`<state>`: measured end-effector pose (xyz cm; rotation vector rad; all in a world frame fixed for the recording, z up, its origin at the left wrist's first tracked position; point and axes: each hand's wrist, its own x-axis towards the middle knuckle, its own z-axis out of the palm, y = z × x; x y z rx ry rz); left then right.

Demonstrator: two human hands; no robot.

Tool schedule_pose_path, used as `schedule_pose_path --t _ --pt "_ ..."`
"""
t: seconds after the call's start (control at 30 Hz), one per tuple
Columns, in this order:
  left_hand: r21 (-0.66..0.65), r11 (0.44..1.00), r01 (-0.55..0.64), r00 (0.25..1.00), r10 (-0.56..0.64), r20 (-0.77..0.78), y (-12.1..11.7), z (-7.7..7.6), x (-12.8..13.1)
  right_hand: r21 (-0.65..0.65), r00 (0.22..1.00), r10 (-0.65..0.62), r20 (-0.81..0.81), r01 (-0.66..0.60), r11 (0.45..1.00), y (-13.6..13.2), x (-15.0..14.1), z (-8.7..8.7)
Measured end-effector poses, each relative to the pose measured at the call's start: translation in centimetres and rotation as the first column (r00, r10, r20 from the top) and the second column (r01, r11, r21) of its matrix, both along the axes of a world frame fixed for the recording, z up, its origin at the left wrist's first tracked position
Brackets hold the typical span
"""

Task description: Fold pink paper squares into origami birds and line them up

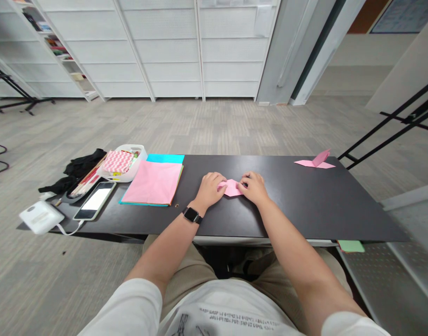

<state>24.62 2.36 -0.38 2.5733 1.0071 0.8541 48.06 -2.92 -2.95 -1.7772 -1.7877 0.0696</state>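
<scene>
A small folded piece of pink paper [232, 188] lies on the dark table in front of me, between my two hands. My left hand [211, 188], with a black watch on its wrist, grips the paper's left end between thumb and fingers. At the opposite end, my right hand [254, 186] has its thumb and fingers closed on the paper's right side. The fingers hide both ends of the paper. Off to the right stands a finished-looking pink origami figure [317, 162] with flat wings and one raised flap.
Left of my hands is a stack of coloured paper [153, 183], pink on top. Beyond it are a white basket [131, 173], a phone [95, 200] cabled to a white power bank [42, 217], and black cloth [81, 164]. Green paper [351, 246] juts out below the front edge.
</scene>
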Motion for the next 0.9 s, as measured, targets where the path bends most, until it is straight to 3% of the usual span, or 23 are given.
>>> schedule_pose_path --t 0.13,0.27,0.5,0.9 --pt "-0.026 0.983 0.18 0.981 -0.181 -0.076 -0.5 0.1 0.2 0.039 0.993 -0.084 0.078 0.081 0.996 0.0 -0.1 0.1" --pt "-0.037 0.983 0.181 0.979 -0.183 -0.084 -0.6 -0.1 0.3 0.092 0.989 -0.124 0.084 0.116 0.989 0.0 -0.1 0.5" --pt "-0.028 0.992 0.126 0.988 -0.128 -0.086 0.0 -0.8 -0.1 -0.027 0.982 0.182 0.043 -0.181 0.983 -0.5 0.0 0.9" --pt "-0.019 0.99 0.141 0.982 -0.143 -0.121 1.0 -1.1 0.0 -0.058 0.97 0.218 0.104 -0.213 0.975 -1.3 -0.4 1.7"
